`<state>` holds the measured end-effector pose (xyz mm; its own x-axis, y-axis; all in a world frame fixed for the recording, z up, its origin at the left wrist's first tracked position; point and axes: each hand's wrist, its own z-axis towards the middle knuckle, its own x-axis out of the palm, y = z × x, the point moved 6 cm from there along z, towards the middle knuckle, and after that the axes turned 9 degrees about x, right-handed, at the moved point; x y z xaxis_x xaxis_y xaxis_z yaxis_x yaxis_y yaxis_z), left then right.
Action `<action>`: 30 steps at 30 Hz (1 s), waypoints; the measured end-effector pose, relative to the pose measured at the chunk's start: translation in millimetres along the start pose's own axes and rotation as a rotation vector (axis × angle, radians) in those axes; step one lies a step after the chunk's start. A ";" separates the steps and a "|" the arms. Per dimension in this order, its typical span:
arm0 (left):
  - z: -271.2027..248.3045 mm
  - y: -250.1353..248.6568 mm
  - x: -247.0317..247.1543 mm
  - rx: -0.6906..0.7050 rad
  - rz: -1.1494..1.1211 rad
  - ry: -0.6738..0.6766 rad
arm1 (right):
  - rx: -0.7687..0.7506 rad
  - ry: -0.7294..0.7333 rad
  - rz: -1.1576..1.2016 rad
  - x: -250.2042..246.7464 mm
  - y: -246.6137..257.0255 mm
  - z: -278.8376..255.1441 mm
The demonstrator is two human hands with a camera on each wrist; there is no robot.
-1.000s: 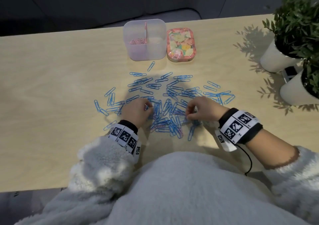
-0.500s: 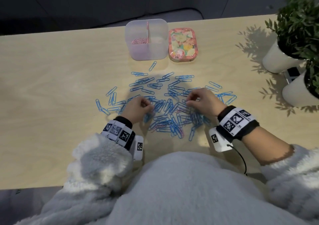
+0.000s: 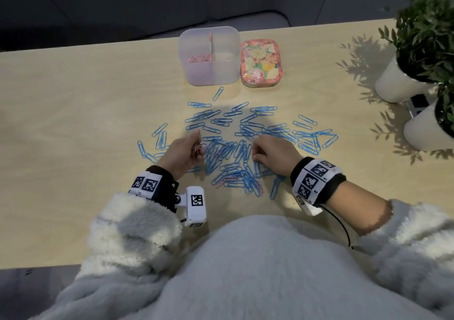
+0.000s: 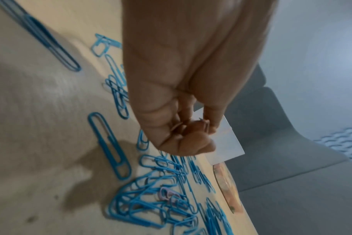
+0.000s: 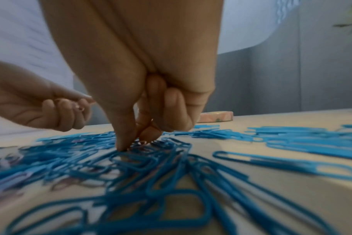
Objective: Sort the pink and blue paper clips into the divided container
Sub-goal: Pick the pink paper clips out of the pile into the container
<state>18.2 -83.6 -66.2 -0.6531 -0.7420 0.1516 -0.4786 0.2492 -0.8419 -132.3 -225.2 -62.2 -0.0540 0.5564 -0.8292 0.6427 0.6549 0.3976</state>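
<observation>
Your left hand (image 3: 183, 154) is raised just off the surface (image 3: 73, 123) at the left edge of the pile, palm turned inward, fingers curled round a few pink paper clips (image 3: 198, 147); the right wrist view shows a pink loop poking out between those fingers. Your right hand (image 3: 271, 154) is down in the heap of blue paper clips (image 3: 235, 133), thumb and fingertips drawn together into a narrow pinch touching the clips; what it grips, if anything, you cannot tell. A few pink clips remain mixed into the blue heap (image 4: 166, 193), mostly in its near part. The blue clips lie spread across the middle of the surface between you and the divided container (image 3: 210, 57). That container stands at the far edge, translucent, with a pink centre divider; its left compartment holds a small cluster of pink clips (image 3: 197, 58), and nothing can be made out in the right one. A floral lid (image 3: 261, 63) lies just beside the container on its right. Two white potted plants (image 3: 417, 49) stand well apart at the far right.
</observation>
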 end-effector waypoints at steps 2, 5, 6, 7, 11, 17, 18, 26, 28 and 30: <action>0.5 2.0 -1.6 -0.009 -0.016 -0.006 | 0.032 0.006 0.073 -4.0 -8.0 0.3; 0.3 3.8 -1.3 0.031 0.102 0.044 | 0.105 -0.047 0.379 -20.2 -24.8 0.2; -0.1 3.6 -1.0 0.051 0.158 0.061 | 0.150 -0.044 0.529 -25.5 -31.1 -0.6; 0.7 4.0 -0.7 0.069 0.214 0.072 | 0.202 -0.016 0.702 -28.5 -37.4 -1.5; 3.2 5.9 1.4 0.088 0.345 0.072 | 0.481 0.138 1.303 -21.3 -54.8 -5.9; -1.6 2.2 8.3 0.037 0.303 0.100 | 0.254 0.021 0.500 -16.7 -35.9 -5.3; -1.1 1.9 9.0 0.042 0.343 0.102 | 0.192 -0.009 0.346 -15.4 -31.0 -5.5; -0.6 -0.3 19.8 0.397 1.118 0.105 | 0.183 -0.022 0.473 -18.3 -33.3 3.2; -1.4 -0.6 21.6 0.424 1.167 0.106 | 0.248 -0.060 0.600 -28.0 -44.7 4.2; -0.5 0.5 21.4 0.416 1.173 0.109 | 0.272 -0.115 0.543 -35.5 -55.0 5.7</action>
<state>3.7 -99.0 -63.1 -0.6150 -0.1450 -0.7751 0.6332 0.4949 -0.5951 -161.4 -283.9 -56.9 0.4087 0.7051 -0.5795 0.7280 0.1312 0.6729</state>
